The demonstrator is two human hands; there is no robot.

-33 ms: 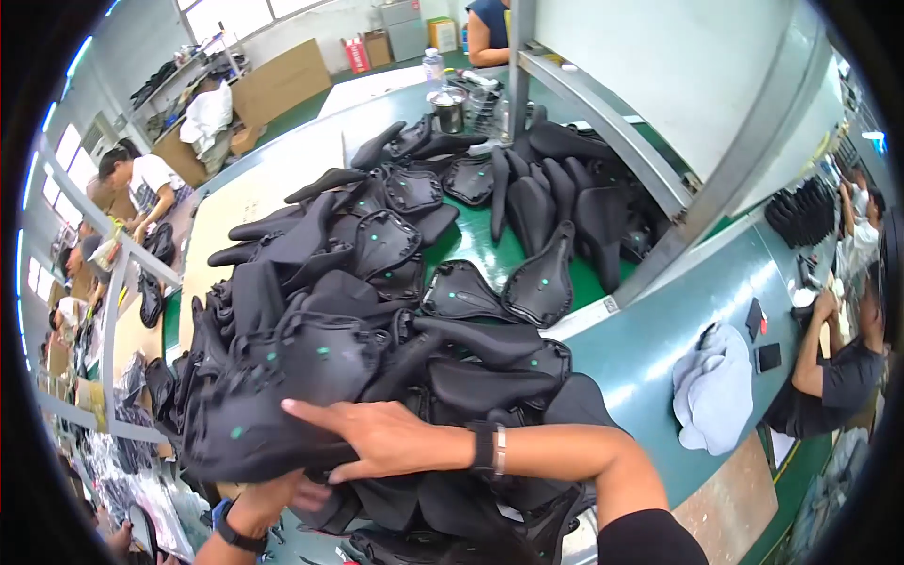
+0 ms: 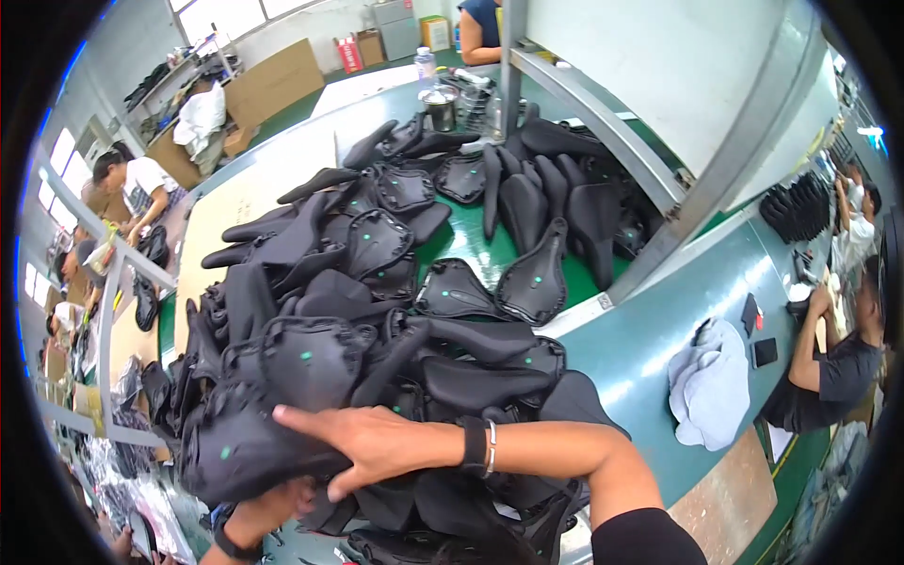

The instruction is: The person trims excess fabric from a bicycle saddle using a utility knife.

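At the near left of the pile (image 2: pixel 485 381): one black bike seat (image 2: pixel 250 461), underside up. Right grip (image 2: pixel 386 443): finger, thumb apart. Left grip (image 2: pixel 273 507): underneath (closure hidden, cannot tell). Many seats remain heaped; finished share unclear.

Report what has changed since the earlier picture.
The saddle at the left hand has dipped slightly toward the person; the thumb of the right hand has come nearer too. No hold was visibly taken or released. The farther saddles and grey stack stay put, apart from a slight view shift.
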